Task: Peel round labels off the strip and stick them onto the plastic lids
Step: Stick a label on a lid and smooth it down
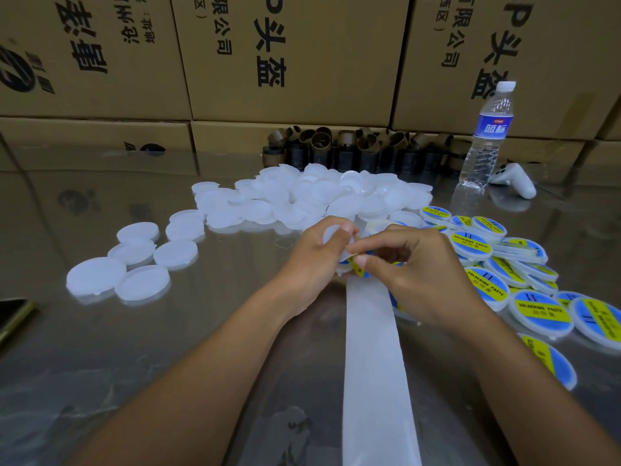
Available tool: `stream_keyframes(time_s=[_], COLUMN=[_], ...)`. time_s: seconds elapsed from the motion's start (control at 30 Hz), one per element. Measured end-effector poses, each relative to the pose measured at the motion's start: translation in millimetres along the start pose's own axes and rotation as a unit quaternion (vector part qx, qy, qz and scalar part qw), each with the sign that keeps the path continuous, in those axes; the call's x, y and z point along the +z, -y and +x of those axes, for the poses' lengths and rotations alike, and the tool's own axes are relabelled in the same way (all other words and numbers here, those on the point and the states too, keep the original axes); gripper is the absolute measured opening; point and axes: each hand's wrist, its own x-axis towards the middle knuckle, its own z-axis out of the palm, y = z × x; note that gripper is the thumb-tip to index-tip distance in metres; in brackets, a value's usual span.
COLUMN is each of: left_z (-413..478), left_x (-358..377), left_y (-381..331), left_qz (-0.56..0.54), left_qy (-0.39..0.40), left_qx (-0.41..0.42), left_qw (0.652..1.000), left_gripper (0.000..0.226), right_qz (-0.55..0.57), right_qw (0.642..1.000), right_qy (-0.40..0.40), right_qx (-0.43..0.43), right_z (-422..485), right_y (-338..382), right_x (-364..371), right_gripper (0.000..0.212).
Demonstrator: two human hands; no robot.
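My left hand (314, 260) grips a plain white plastic lid (332, 235), thumb on top. My right hand (420, 267) pinches a blue and yellow round label (359, 269) at the lid's lower edge; the label is mostly hidden by my fingers. The white backing strip (373, 364) runs from under my hands down to the frame's bottom edge. A heap of unlabelled white lids (302, 196) lies behind my hands, with more lids (141, 260) spread to the left. Labelled lids (537, 307) are piled to the right.
Cardboard boxes (285, 55) wall off the back of the shiny table (168, 348). Several brown cardboard cores (353, 149) stand at the back. A water bottle (487, 136) and a white controller (514, 179) sit at the back right. A phone (13, 316) lies at the left edge.
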Motion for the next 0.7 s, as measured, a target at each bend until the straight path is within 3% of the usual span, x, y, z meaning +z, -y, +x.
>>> stream_keyframes(time_s=[0.2,0.53,0.7], left_z=[-1.9,-1.8,1.3], left_x=[2.5,6.0,0.1], left_y=[-2.2,-2.6,0.9], left_qz=[0.019,0.044,0.063], left_qy=[-0.013,-0.03,-0.059], left_qx=[0.033,0.073,0.09], left_qw=[0.999,0.996,0.992], left_gripper=[0.019,0.016,0.015], right_qz=[0.0,0.013,0.044], right_qw=[1.0,1.0,0.999], right_qy=[-0.001,-0.004,-0.011], right_qx=[0.014,0.019,0.026], right_z=[0.1,0.2,-0.3], right_y=[-0.9,-0.8,0.7], right_x=[1.2,2.2,1.0], right_gripper=[0.024,0.03,0.021])
